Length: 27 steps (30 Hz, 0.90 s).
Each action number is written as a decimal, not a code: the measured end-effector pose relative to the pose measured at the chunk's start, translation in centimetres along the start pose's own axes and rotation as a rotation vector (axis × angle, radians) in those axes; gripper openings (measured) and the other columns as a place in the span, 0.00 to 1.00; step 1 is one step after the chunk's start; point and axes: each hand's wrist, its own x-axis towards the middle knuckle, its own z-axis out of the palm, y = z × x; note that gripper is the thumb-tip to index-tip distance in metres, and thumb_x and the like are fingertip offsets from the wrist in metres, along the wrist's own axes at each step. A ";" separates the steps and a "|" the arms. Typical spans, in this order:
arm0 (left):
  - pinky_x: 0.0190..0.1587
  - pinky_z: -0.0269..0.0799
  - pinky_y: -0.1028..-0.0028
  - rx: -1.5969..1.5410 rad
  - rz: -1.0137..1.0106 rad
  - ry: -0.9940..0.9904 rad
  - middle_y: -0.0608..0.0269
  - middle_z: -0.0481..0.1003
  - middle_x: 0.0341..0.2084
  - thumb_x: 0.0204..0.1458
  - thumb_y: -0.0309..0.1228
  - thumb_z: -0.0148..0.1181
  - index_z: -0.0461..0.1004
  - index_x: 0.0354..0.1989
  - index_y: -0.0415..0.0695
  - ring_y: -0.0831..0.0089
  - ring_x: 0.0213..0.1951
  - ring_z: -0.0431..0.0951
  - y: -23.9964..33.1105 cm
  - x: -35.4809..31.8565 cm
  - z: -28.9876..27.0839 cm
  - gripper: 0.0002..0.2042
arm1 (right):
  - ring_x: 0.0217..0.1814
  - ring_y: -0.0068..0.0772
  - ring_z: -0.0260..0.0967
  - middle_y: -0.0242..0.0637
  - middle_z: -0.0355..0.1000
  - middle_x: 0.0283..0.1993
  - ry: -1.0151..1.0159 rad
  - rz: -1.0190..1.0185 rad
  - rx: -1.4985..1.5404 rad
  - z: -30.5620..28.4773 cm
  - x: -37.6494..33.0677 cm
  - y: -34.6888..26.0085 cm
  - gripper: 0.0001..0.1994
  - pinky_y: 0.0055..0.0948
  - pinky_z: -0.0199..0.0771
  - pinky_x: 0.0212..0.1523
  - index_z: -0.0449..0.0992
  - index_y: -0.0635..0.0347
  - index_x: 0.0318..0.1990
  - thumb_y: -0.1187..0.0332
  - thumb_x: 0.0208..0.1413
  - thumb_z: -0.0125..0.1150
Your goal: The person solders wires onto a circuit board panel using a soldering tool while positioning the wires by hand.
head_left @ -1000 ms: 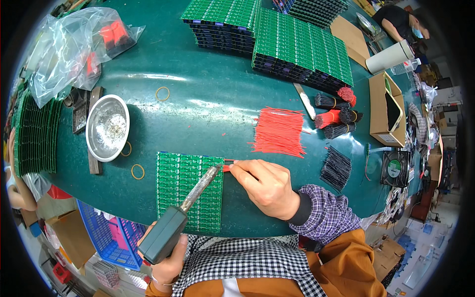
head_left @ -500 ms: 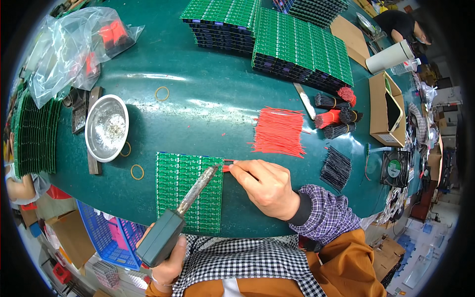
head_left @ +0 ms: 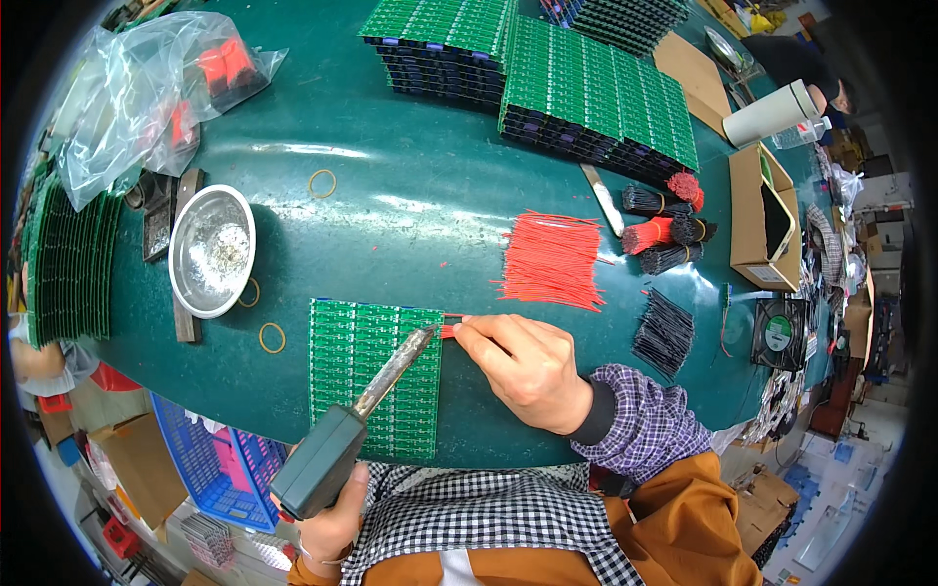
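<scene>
My left hand (head_left: 337, 523) is closed round the dark green handle of a soldering iron (head_left: 327, 461). Its metal tip reaches the upper right edge of a green circuit board panel (head_left: 337, 376), which lies flat at the table's front edge. At that same edge my right hand (head_left: 528, 376) pinches a thin red wire (head_left: 448, 331) between thumb and forefinger. The wire's end meets the panel close to the iron's tip; whether it is joined there is too small to tell. Beyond my right hand lies a spread of cut red wires (head_left: 552, 259), with cut black wires (head_left: 663, 334) to its right.
A metal bowl (head_left: 248, 220) stands left of the panel, near rubber bands (head_left: 272, 338). Tall stacks of green panels (head_left: 596, 93) rise at the back. Bundled wires (head_left: 669, 256), a knife (head_left: 602, 198), a cardboard box (head_left: 752, 220) and a small fan (head_left: 780, 332) are on the right.
Both my hands, the iron and the wire keep nearly the same place at the panel's edge. A person at the far right has shifted, and another person's arm at the left edge has moved slightly.
</scene>
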 end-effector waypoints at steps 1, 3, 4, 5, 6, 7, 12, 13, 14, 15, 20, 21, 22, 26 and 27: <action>0.34 0.75 0.75 -0.001 0.000 -0.001 0.59 0.80 0.38 0.52 0.19 0.71 0.79 0.49 0.32 0.75 0.31 0.78 0.2 0.2 0.1 0.16 | 0.32 0.32 0.80 0.37 0.80 0.38 0.003 -0.001 0.003 0.0 0.0 0.0 0.12 0.29 0.80 0.29 0.83 0.65 0.39 0.79 0.44 0.71; 0.39 0.76 0.70 0.059 -0.054 0.005 0.55 0.80 0.37 0.48 0.21 0.73 0.81 0.47 0.33 0.68 0.36 0.81 0.6 0.4 0.2 0.17 | 0.33 0.31 0.80 0.37 0.79 0.39 -0.001 -0.015 -0.011 0.1 -0.2 0.2 0.12 0.28 0.80 0.31 0.83 0.65 0.40 0.77 0.45 0.70; 0.39 0.76 0.70 0.060 -0.054 0.006 0.55 0.80 0.37 0.48 0.21 0.73 0.81 0.47 0.33 0.68 0.36 0.81 0.2 0.3 0.2 0.17 | 0.34 0.29 0.79 0.37 0.78 0.40 -0.005 -0.031 -0.024 0.1 -0.2 0.2 0.12 0.26 0.80 0.32 0.82 0.65 0.41 0.75 0.47 0.69; 0.39 0.76 0.70 0.080 -0.012 0.047 0.55 0.80 0.37 0.47 0.21 0.73 0.81 0.47 0.33 0.68 0.35 0.80 -0.6 0.0 0.3 0.17 | 0.34 0.29 0.79 0.37 0.78 0.40 -0.005 -0.031 -0.023 0.1 -0.2 0.2 0.12 0.26 0.80 0.32 0.82 0.65 0.41 0.75 0.47 0.69; 0.38 0.76 0.69 0.098 0.030 0.087 0.55 0.80 0.36 0.46 0.21 0.73 0.81 0.46 0.33 0.67 0.34 0.80 -1.0 -0.1 0.4 0.16 | 0.34 0.30 0.79 0.37 0.78 0.40 -0.008 -0.031 -0.025 0.0 -0.2 0.2 0.12 0.26 0.80 0.32 0.82 0.65 0.41 0.75 0.47 0.69; 0.38 0.76 0.69 0.098 0.030 0.086 0.55 0.80 0.36 0.46 0.21 0.73 0.81 0.46 0.33 0.67 0.34 0.80 -0.9 0.0 0.3 0.16 | 0.34 0.30 0.79 0.37 0.78 0.40 -0.012 -0.032 -0.027 0.0 -0.2 0.2 0.12 0.26 0.80 0.32 0.82 0.65 0.41 0.75 0.47 0.69; 0.36 0.74 0.69 0.118 -0.015 0.006 0.55 0.79 0.35 0.45 0.20 0.73 0.82 0.44 0.32 0.67 0.33 0.79 0.2 0.5 0.1 0.16 | 0.34 0.30 0.79 0.37 0.78 0.40 -0.009 -0.033 -0.027 0.0 -0.2 0.2 0.12 0.27 0.80 0.33 0.82 0.65 0.41 0.75 0.47 0.69; 0.36 0.74 0.69 0.118 -0.015 0.006 0.55 0.79 0.35 0.45 0.20 0.73 0.82 0.44 0.32 0.67 0.33 0.79 0.2 0.4 0.1 0.16 | 0.34 0.30 0.79 0.37 0.78 0.40 -0.010 -0.033 -0.027 0.0 -0.2 0.2 0.12 0.27 0.80 0.33 0.82 0.65 0.41 0.75 0.47 0.69; 0.36 0.74 0.69 0.091 -0.021 0.010 0.55 0.79 0.35 0.46 0.20 0.73 0.81 0.45 0.32 0.67 0.33 0.79 0.3 0.2 0.0 0.16 | 0.34 0.30 0.79 0.37 0.78 0.40 -0.010 -0.032 -0.027 0.0 -0.2 0.2 0.12 0.27 0.80 0.33 0.82 0.65 0.41 0.75 0.47 0.69; 0.36 0.74 0.69 0.064 -0.027 0.014 0.55 0.79 0.35 0.46 0.21 0.73 0.81 0.45 0.32 0.67 0.33 0.79 0.3 0.0 -0.1 0.16 | 0.34 0.30 0.79 0.37 0.78 0.40 -0.010 -0.032 -0.028 0.0 -0.2 0.2 0.12 0.27 0.80 0.33 0.82 0.65 0.41 0.75 0.47 0.69; 0.37 0.74 0.70 -0.017 -0.132 0.044 0.57 0.79 0.36 0.49 0.20 0.71 0.80 0.46 0.33 0.68 0.34 0.79 0.0 -1.1 -0.5 0.15 | 0.33 0.30 0.79 0.38 0.78 0.39 -0.002 -0.035 -0.026 0.1 -0.2 0.2 0.12 0.26 0.80 0.32 0.82 0.65 0.41 0.75 0.47 0.69; 0.38 0.74 0.70 -0.038 -0.146 0.072 0.58 0.79 0.37 0.49 0.20 0.71 0.80 0.46 0.33 0.69 0.34 0.78 0.0 -1.2 -0.5 0.15 | 0.33 0.30 0.79 0.37 0.78 0.39 -0.002 -0.036 -0.025 0.1 -0.2 0.2 0.12 0.26 0.80 0.32 0.82 0.65 0.41 0.76 0.47 0.69; 0.38 0.74 0.70 -0.038 -0.146 0.072 0.58 0.79 0.37 0.49 0.20 0.71 0.80 0.46 0.33 0.69 0.34 0.78 -0.1 -1.1 -0.3 0.15 | 0.33 0.30 0.79 0.37 0.78 0.39 -0.001 -0.037 -0.024 0.1 -0.1 0.2 0.12 0.26 0.80 0.31 0.82 0.65 0.41 0.76 0.47 0.69; 0.33 0.74 0.75 0.033 0.001 0.033 0.60 0.80 0.34 0.52 0.19 0.70 0.79 0.46 0.33 0.75 0.30 0.78 0.0 -0.1 -0.1 0.13 | 0.32 0.32 0.80 0.37 0.81 0.39 0.001 0.001 -0.006 -0.1 0.0 0.0 0.13 0.29 0.80 0.29 0.83 0.65 0.40 0.79 0.44 0.70; 0.34 0.74 0.75 0.054 0.009 -0.001 0.60 0.80 0.35 0.52 0.19 0.71 0.80 0.47 0.33 0.75 0.31 0.78 0.1 0.0 -0.1 0.14 | 0.32 0.32 0.80 0.37 0.81 0.39 0.001 0.001 -0.003 -0.1 0.0 0.0 0.13 0.29 0.80 0.30 0.83 0.65 0.40 0.79 0.44 0.69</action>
